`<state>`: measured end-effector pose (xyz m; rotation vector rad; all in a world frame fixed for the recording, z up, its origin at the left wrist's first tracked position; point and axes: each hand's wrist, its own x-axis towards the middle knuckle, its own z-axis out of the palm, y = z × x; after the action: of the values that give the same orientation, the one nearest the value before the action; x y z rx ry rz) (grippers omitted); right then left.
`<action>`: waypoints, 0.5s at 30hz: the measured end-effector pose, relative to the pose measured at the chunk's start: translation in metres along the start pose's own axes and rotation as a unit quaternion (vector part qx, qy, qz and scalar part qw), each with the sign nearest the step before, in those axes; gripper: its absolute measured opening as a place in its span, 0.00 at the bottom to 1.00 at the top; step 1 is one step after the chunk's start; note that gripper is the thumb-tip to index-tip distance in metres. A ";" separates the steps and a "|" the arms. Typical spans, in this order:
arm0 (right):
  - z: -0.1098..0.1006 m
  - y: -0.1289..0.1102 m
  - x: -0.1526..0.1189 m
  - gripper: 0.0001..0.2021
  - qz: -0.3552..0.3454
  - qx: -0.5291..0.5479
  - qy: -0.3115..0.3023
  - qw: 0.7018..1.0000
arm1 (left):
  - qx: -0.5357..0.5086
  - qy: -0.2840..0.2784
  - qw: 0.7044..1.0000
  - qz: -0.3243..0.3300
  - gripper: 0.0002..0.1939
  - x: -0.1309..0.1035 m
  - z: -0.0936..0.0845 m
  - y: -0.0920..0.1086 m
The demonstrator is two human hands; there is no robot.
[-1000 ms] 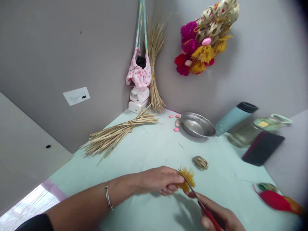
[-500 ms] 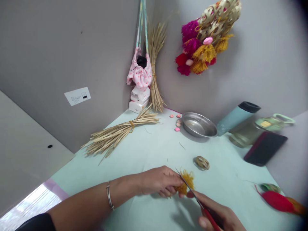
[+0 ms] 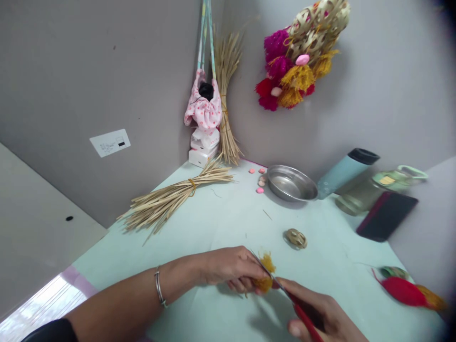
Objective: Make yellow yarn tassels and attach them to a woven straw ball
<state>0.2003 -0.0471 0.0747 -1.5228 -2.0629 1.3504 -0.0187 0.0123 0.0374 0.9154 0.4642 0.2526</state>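
Observation:
My left hand [image 3: 237, 268] is closed around a mustard-yellow yarn tassel [image 3: 263, 284], pinching it between thumb and fingers above the table. Loose yarn ends stick up past the fingers. In my right hand [image 3: 317, 308] is a pair of red-handled scissors [image 3: 302, 317], whose blades lie slantwise across the yarn beside my left fingertips. My right fingertips come close to the tassel's lower edge. Part of the scissor handles is hidden by my right hand. A small woven straw ball [image 3: 296, 238] lies beyond the hands on the table.
A bundle of straw strips [image 3: 174, 197] lies at the left. Further back are pink beads [image 3: 260, 190] and a steel bowl [image 3: 292, 185]. A blue tumbler [image 3: 347, 171], a green bottle [image 3: 374, 190] and a dark phone [image 3: 387, 216] stand right. Red yarn [image 3: 406, 290] lies at the right edge.
The scissor blades now cross the yarn further, and the upper tuft looks smaller and separated from the held part. The whole view has shifted slightly.

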 end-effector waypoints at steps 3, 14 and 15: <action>-0.001 0.000 0.001 0.22 0.000 0.013 -0.001 1.000 | 0.008 -0.020 1.000 -0.001 0.14 -0.001 -0.002 0.000; 0.002 0.013 -0.003 0.28 0.023 0.033 0.050 0.998 | 0.030 -0.032 0.997 0.066 0.16 -0.005 0.003 0.009; 0.002 0.010 -0.003 0.29 0.017 0.030 0.046 0.998 | 0.032 -0.025 0.997 0.062 0.16 -0.005 0.003 0.009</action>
<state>0.2062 -0.0502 0.0666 -1.5700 -1.9320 1.3153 -0.0213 0.0134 0.0476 1.0131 0.3714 0.3286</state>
